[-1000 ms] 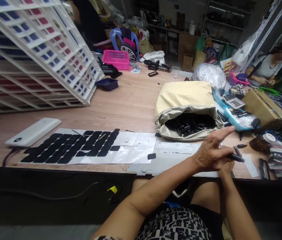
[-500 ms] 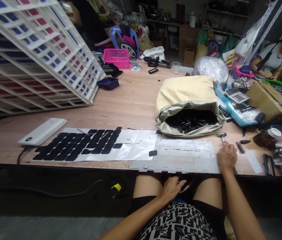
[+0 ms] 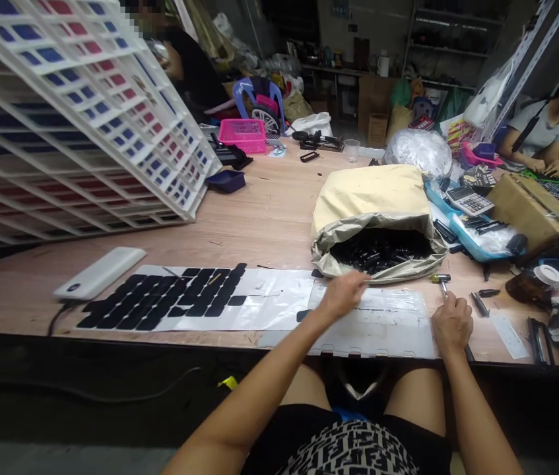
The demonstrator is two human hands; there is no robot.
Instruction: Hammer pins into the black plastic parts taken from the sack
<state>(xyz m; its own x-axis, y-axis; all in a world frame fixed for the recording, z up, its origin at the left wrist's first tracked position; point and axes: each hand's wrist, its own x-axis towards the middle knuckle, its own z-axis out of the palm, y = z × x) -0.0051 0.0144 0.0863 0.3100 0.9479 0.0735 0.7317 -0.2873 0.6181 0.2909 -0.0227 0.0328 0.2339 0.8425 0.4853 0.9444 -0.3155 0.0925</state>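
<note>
My left hand (image 3: 344,295) is over the work sheet at the mouth of a cream sack (image 3: 371,191). Its fingers reach out toward the small black plastic pieces (image 3: 378,249) inside, and I see nothing held in them. At the right edge of the clear plastic sheet (image 3: 383,336), my right hand (image 3: 452,323) is closed around the handle of a small hammer (image 3: 441,278) with a yellowish end on its head. White paper (image 3: 279,300) to the left carries rows of flat black rounded pieces (image 3: 140,300).
A white plastic crate (image 3: 160,152) stands tilted at the left, with a white power bank-like box (image 3: 101,272) below it. To the right are a blue tray (image 3: 487,244), calculator (image 3: 468,200), cardboard box (image 3: 541,208) and lidded cup (image 3: 531,287). Two people sit farther off.
My left hand has risen from my lap to the sack's mouth. The right hand keeps its hold on the hammer in about the same place. The view has shifted slightly.
</note>
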